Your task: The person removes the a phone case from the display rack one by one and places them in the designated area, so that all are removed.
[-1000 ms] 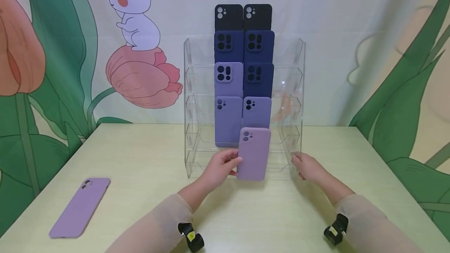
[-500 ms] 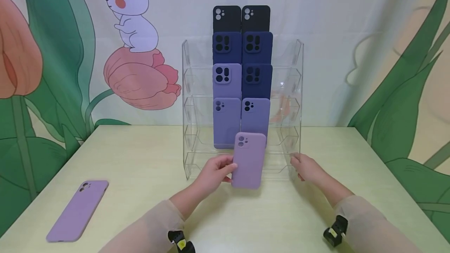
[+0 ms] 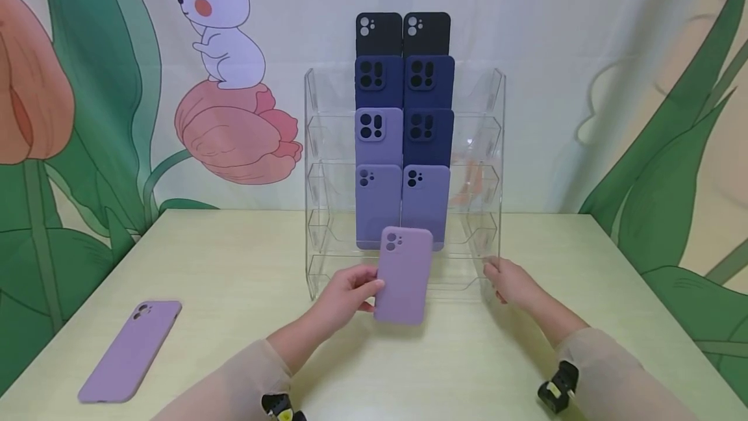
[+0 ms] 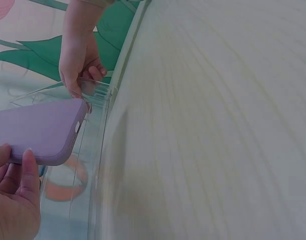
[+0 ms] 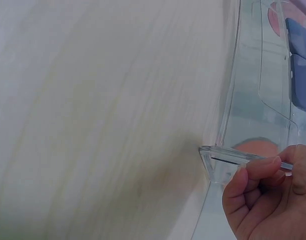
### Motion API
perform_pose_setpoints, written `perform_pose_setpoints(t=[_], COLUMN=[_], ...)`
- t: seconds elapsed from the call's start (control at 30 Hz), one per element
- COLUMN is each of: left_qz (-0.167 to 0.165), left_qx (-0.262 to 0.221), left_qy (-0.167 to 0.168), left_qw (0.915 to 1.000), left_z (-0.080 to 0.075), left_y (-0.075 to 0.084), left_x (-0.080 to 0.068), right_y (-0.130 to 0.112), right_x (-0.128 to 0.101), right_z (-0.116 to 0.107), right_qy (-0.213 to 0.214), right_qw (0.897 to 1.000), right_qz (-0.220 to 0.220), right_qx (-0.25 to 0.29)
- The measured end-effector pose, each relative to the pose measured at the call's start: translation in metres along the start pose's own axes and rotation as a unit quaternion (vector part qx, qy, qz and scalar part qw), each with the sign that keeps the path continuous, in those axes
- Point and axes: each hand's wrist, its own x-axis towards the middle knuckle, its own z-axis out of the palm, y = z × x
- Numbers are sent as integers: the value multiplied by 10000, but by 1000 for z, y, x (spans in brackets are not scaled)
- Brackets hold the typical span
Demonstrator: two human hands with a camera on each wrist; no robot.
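Observation:
My left hand (image 3: 346, 294) pinches a pinkish-purple phone case (image 3: 404, 276) by its left edge, thumb in front, fingers behind. The case is held upright, slightly tilted, before the lowest tier of a clear acrylic display rack (image 3: 306, 213). In the left wrist view the case's (image 4: 40, 130) lower end with its port cutout shows. My right hand (image 3: 511, 280) grips the rack's front right side panel; the right wrist view shows thumb and fingers (image 5: 262, 170) around that clear edge. Lavender cases (image 3: 378, 206), navy cases (image 3: 429, 80) and black cases (image 3: 426, 34) stand in the upper tiers, two per row.
A second pinkish-purple phone case (image 3: 131, 351) lies flat on the pale wooden table (image 3: 234, 245) at the left. Behind the rack hangs a curtain (image 3: 549, 115) printed with a rabbit and tulips. Black cameras (image 3: 558, 387) are strapped at both forearms.
My left hand has drawn the pinkish-purple case away from the rack, toward me and to the left, uncovering more of the lavender case behind. The right hand keeps its grip on the rack.

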Motion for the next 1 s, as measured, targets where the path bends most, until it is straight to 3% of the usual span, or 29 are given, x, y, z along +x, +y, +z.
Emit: perform_pose_setpoints(t=[0.37, 0.7, 1.0], left_qz=[-189, -106, -238], left_qx=[111, 177, 216], left_qy=[20, 22, 170], left_qw=[9998, 9998, 9993], left_z=[-17, -31, -47], left_y=[2, 4, -3], left_x=[-19, -29, -45], right_y=[-2, 0, 0], right_x=[-3, -1, 1], right_z=[0, -7, 1], right_qy=[0, 0, 17], right_qw=[10000, 10000, 10000], right_qz=[30, 17, 49], right_qx=[75, 66, 40])
